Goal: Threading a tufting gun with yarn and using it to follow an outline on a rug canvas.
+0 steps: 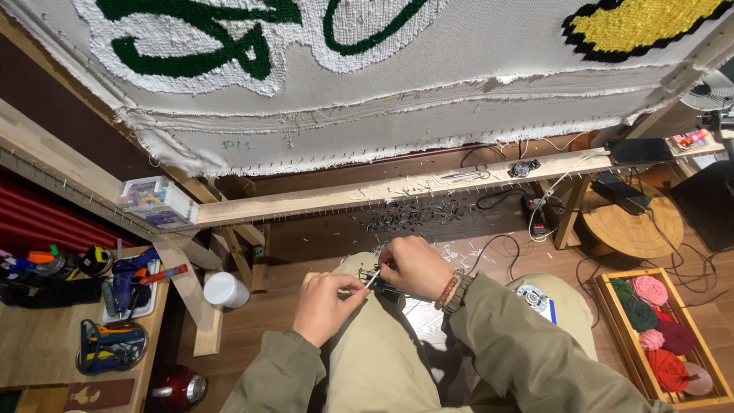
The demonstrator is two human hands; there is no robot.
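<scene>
Looking down, you have a wooden tray (621, 336) on the floor at the near right, holding balls of yarn (656, 330) in green, pink, dark red and red. On the counter (46, 348) at the left sit a blue tool (111, 346), a second blue tool (126, 279) on a white tray, and dark odds and ends. A clear plastic box (157, 200) of small coloured bits rests on the wooden frame rail (367, 191), and a white round tub (225, 290) stands on the floor below it.

Your left hand (325, 306) has its fingers pinched shut on a thin silvery piece (370, 281). Your right hand (417, 266) curls closed over a small dark tool (380, 284) resting on your knee; most of that tool is hidden under the hand, so you cannot tell its shape. The two hands nearly touch above your lap.

The tufted cloth (428, 84) is cut off at the top edge. Cables (535, 218) tangle on the floor at the far right, beside a round wooden stool (634, 226). Yarn scraps (417, 216) litter the floor under the rail. Bare floor lies between your knees and the rail.
</scene>
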